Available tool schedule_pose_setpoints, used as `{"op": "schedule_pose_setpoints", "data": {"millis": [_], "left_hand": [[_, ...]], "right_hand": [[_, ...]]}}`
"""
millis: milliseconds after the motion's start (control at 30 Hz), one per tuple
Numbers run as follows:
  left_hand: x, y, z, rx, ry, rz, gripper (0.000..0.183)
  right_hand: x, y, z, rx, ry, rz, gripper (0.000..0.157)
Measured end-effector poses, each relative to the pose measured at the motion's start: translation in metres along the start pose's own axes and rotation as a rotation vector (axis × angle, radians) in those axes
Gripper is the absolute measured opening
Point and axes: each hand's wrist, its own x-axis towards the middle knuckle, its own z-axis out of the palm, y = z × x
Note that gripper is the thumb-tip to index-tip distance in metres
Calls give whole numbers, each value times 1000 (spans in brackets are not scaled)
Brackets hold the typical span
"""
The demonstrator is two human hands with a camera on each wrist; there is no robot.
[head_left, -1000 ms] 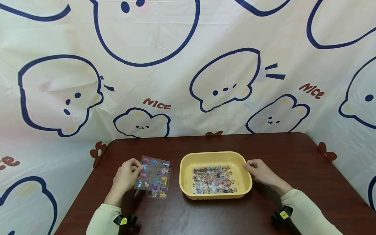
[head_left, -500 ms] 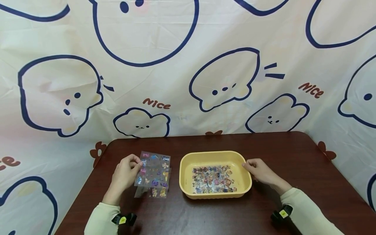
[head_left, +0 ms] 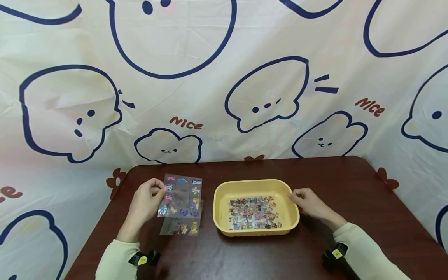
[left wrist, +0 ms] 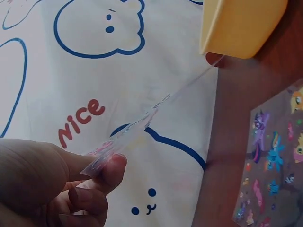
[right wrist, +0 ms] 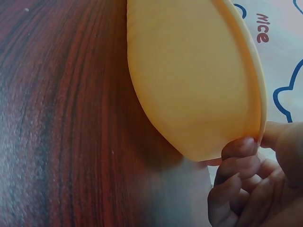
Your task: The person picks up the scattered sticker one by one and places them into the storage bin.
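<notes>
My left hand (head_left: 144, 200) pinches the left edge of a clear sticker sheet (head_left: 180, 196) with small colourful figures, held up off the table. In the left wrist view that sheet (left wrist: 142, 123) appears edge-on between thumb and finger. Below it a second clear sticker sheet (head_left: 185, 226) lies on the table, partly covered in the head view. My right hand (head_left: 309, 202) grips the right rim of a yellow plastic tray (head_left: 224, 233); the right wrist view has its thumb and fingers on either side of the rim. Inside the tray lies a sheet of crowded small figures (head_left: 255, 214).
A dark brown wooden table (head_left: 245, 258) bears everything. Behind it and at the sides hangs a white cloth (head_left: 217, 97) printed with blue-outlined bears and the word "Nice". Each wrist wears a black strap camera (head_left: 144, 258).
My left hand has lifted the pinched sticker sheet upward and slightly left, so more of the sheet beneath shows. The right hand and the tray have stayed in place.
</notes>
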Motion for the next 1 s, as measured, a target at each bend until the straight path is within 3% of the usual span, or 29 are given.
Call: {"op": "schedule_pose_setpoints", "data": {"millis": [533, 1000], "left_hand": [[-3, 20, -7, -143, -18, 84, 17], [-6, 29, 2, -195, -75, 106, 12]], "right_hand": [[-1, 0, -1, 2, -6, -5, 39], [-2, -1, 0, 10, -17, -37, 38]]}}
